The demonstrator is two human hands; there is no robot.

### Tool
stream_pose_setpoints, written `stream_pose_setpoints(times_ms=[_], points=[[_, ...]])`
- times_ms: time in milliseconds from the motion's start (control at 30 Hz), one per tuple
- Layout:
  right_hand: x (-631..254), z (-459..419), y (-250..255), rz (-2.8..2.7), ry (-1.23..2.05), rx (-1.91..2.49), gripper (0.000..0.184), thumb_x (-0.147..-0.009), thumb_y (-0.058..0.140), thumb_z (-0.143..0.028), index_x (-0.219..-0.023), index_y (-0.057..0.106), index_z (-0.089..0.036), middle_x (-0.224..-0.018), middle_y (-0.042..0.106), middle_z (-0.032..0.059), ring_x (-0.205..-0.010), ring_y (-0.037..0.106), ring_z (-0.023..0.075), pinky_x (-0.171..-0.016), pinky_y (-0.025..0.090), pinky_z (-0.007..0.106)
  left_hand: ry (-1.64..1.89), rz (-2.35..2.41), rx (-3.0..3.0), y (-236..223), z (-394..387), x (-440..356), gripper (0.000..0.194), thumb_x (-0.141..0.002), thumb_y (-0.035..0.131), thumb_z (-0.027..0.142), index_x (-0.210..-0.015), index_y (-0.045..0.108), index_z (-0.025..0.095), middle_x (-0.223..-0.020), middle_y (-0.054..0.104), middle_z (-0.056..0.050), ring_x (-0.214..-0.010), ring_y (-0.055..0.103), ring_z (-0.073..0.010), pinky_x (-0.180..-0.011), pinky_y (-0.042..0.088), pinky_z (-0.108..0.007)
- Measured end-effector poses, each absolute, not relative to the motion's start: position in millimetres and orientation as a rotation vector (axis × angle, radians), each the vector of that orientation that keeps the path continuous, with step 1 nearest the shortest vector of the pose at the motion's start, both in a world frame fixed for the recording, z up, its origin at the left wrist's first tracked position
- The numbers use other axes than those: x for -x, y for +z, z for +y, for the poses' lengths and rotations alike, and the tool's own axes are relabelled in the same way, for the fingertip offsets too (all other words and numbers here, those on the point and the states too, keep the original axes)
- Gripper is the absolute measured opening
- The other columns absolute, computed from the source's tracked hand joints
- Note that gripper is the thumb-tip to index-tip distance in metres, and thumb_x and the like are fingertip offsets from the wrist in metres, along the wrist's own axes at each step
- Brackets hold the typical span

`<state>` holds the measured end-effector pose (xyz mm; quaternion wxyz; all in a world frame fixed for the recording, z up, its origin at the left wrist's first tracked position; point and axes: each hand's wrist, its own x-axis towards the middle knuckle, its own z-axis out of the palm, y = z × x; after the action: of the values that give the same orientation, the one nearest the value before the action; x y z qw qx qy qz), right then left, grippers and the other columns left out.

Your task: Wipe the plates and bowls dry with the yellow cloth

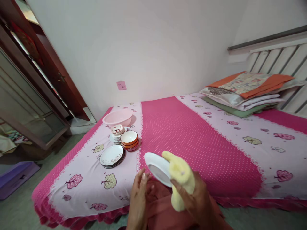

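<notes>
A white plate (157, 166) is tilted in the air above my lap, its underside partly towards me. My right hand (198, 201) grips a fluffy yellow cloth (183, 175), which wraps over the plate's right edge. Some of the right fingers are hidden behind the cloth. Just left of the plate's lower edge, my left hand (140, 188) has its fingers apart and holds nothing. Further left on the bed stand a stack of dark-rimmed plates (111, 156), a stack of orange bowls (129, 139) and small patterned bowls (117, 129) on more dishes.
Behind the dishes sits a pink basin (118, 118). The bed (172, 127) has a pink and white patterned sheet. Folded bedding (242, 92) is piled at the right by the headboard (280, 60). A purple box (19, 177) stands on the floor at left.
</notes>
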<state>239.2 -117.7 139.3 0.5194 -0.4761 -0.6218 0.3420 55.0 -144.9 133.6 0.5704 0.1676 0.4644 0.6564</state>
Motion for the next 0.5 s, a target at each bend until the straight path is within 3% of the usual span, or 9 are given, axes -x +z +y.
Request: stream_pose_setpoints(times_ms=[100,133,233,300,367,433,500], points=[[-240,-120,144,-1.89,0.409,0.843,0.015,-0.093,0.062,-0.028,-0.103,0.073,-0.025,-0.091,0.077,0.0094,-0.084,0.071,0.0282,-0.077,0.059,0.041,1.418,0.849,-0.382,150,-152,-55,0.062,-0.089,0.07,0.059,-0.135,0.066,0.018,-0.136,0.07,-0.019,-0.128,0.064,-0.0352,-0.109,0.049,-0.047],[-236,-121,144,-2.01,0.23,0.75,0.02,-0.096,0.055,-0.021,-0.106,0.072,-0.024,-0.092,0.077,0.0098,-0.084,0.071,0.0271,-0.078,0.059,0.041,1.375,0.755,-0.353,157,-152,-55,0.063,-0.09,0.067,0.061,-0.135,0.067,0.017,-0.133,0.071,-0.02,-0.126,0.066,-0.0362,-0.109,0.049,-0.049],[-217,-122,135,-2.151,-0.162,0.589,0.032,-0.101,0.041,-0.007,-0.116,0.067,-0.016,-0.098,0.077,0.0115,-0.091,0.071,0.0253,-0.082,0.057,0.041,1.271,0.661,-0.218,168,-147,-56,0.055,-0.092,0.066,0.047,-0.134,0.067,0.01,-0.12,0.077,-0.02,-0.114,0.072,-0.0372,-0.106,0.051,-0.05],[-207,-124,122,-2.171,-0.212,0.523,0.031,-0.103,0.039,-0.012,-0.119,0.066,-0.013,-0.101,0.078,0.013,-0.093,0.071,0.0262,-0.083,0.057,0.042,1.2,0.685,-0.115,165,-142,-56,0.052,-0.089,0.067,0.034,-0.133,0.066,0.007,-0.111,0.079,-0.019,-0.106,0.075,-0.0372,-0.102,0.054,-0.05],[-207,-128,113,-2.191,-0.042,0.461,0.031,-0.105,0.04,-0.02,-0.12,0.068,-0.016,-0.103,0.078,0.0125,-0.092,0.071,0.0259,-0.082,0.058,0.041,1.132,0.708,-0.03,158,-139,-55,0.053,-0.087,0.067,0.03,-0.134,0.065,0.005,-0.107,0.08,-0.019,-0.104,0.076,-0.0381,-0.1,0.056,-0.051],[-221,-132,112,-2.137,0.403,0.553,0.024,-0.102,0.053,-0.033,-0.113,0.073,-0.025,-0.103,0.079,0.0082,-0.09,0.072,0.0249,-0.083,0.059,0.039,1.132,0.725,0.046,148,-138,-54,0.055,-0.09,0.064,0.034,-0.135,0.064,0.002,-0.106,0.081,-0.021,-0.105,0.076,-0.0391,-0.099,0.057,-0.051],[-246,-134,119,-1.848,0.927,0.867,0.019,-0.086,0.076,-0.047,-0.099,0.078,-0.032,-0.097,0.08,0.0031,-0.089,0.073,0.0262,-0.086,0.06,0.039,1.237,0.743,0.085,140,-139,-52,0.055,-0.095,0.061,0.033,-0.138,0.06,0.0,-0.107,0.08,-0.022,-0.106,0.076,-0.0377,-0.101,0.056,-0.05]])
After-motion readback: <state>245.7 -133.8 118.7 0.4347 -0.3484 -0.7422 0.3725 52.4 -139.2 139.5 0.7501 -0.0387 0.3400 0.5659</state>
